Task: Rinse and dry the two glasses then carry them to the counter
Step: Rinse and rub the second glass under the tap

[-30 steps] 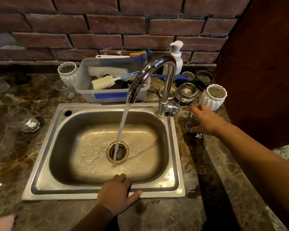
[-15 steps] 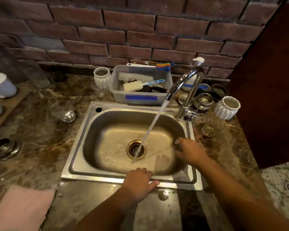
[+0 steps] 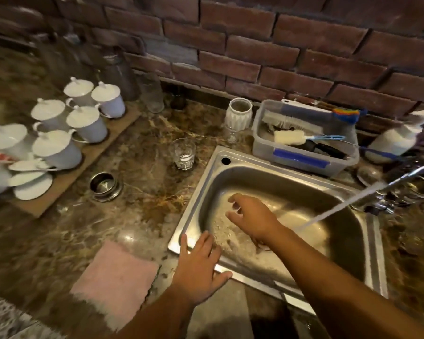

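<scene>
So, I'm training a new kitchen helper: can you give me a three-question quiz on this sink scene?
1. True or false: the right hand holds a glass.
2. The clear tumbler stands: A) in the sink B) on the counter left of it C) on the pink cloth.
3. Fill in: water is ___ from the tap.

Key: 1 false; 2 B; 3 running.

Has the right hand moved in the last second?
Yes. The right hand left the counter beside the tap and now reaches leftward over the sink basin, toward the glass on the left counter.
</scene>
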{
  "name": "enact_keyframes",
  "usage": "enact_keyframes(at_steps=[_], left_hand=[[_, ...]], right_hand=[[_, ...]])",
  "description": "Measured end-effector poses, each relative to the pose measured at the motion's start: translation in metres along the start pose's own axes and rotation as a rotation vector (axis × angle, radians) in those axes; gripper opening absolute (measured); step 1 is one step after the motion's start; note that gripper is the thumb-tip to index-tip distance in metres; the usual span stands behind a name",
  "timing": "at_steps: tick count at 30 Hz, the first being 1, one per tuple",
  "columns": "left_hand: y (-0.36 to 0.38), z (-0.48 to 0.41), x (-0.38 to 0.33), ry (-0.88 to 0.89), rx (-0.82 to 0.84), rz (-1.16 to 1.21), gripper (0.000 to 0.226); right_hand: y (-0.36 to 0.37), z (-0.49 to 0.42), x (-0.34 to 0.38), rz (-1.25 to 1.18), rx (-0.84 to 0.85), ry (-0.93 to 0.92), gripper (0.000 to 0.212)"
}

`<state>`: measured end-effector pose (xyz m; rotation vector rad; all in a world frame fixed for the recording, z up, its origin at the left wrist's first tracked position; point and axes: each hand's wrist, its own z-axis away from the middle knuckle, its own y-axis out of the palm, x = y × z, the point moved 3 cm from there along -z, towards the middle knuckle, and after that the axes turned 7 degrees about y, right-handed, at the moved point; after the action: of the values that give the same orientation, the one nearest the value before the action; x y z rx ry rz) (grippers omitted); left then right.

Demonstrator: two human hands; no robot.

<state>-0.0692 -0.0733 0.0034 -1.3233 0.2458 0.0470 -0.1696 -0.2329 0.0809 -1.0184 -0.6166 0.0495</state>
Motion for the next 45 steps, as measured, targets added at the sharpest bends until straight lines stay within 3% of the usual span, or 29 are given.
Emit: enact_keyframes(at_steps=[5, 9, 14, 25, 35, 40, 45], left_hand=[[0.005, -0.007, 0.007, -0.015, 0.058, 0.031, 0.082], [0.012, -0.009, 0.007, -0.009, -0.02, 0.041, 0.07], [0.02, -0.012, 0.013, 0.013, -0.009, 0.053, 0.075], [0.041, -0.012, 0.016, 0.012, -0.052, 0.032, 0.074], [0.019, -0.009, 0.01, 0.005, -0.136, -0.008, 0.071], [0.016, -0.006, 0.009, -0.019, -0.088, 0.037, 0.07], [0.009, -0.003, 0.005, -0.057, 0.012, 0.043, 0.081]], right_hand=[[-0.008, -0.078, 0.049, 0.002, -0.03, -0.13, 0.07], [-0.012, -0.134, 0.082, -0.041, -0.048, -0.196, 0.085], [-0.011, -0.185, 0.109, 0.007, 0.018, -0.257, 0.115], [0.0, -0.205, 0.114, -0.101, 0.068, -0.273, 0.114], [-0.023, -0.14, 0.074, -0.224, 0.025, -0.198, 0.12], [-0.048, -0.064, 0.035, -0.292, 0.058, -0.181, 0.119], [-0.07, 0.004, -0.007, -0.327, -0.03, -0.1, 0.118]])
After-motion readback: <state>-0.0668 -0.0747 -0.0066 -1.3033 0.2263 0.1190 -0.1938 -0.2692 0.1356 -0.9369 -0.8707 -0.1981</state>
